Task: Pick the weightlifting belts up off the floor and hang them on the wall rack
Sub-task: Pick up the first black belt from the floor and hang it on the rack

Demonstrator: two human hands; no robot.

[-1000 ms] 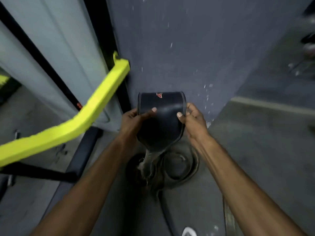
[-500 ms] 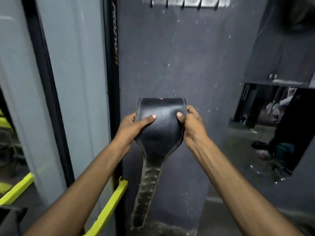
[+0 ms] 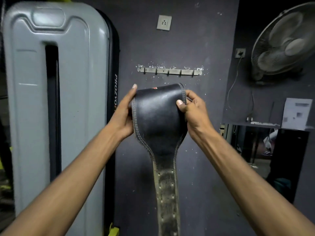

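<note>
Standing at the far left is a tall grey machine cover (image 3: 51,106) with a dark slot down its middle and a black post along its right edge bearing white letters. A bit of yellow bar (image 3: 114,230) shows near its foot.

Next comes the left hand (image 3: 123,116), raised in front of the dark wall (image 3: 209,40). It grips the left edge of the belt, palm against the stitched side, fingers reaching up behind and one fingertip showing above the top edge.

The belt (image 3: 158,116) is black leather with pale double stitching. Its wide part is bent over at the top between both hands, with a small red mark near the fold. Below, it narrows into a worn strap with rows of punched holes that hangs straight down out of view.

Above the belt, apart from it, a metal rack (image 3: 169,71) with several small hooks is fixed to the wall. Higher up sits a socket (image 3: 164,22).

The right hand (image 3: 192,111) is closed on the belt's right edge, thumb pressed on the front face and fingers curled behind.

Further right, a cable (image 3: 236,86) droops from a second socket. A round fan (image 3: 284,41) is mounted at the upper right, and beneath it a mirror (image 3: 255,150) and a pale sheet of paper (image 3: 296,113).
</note>
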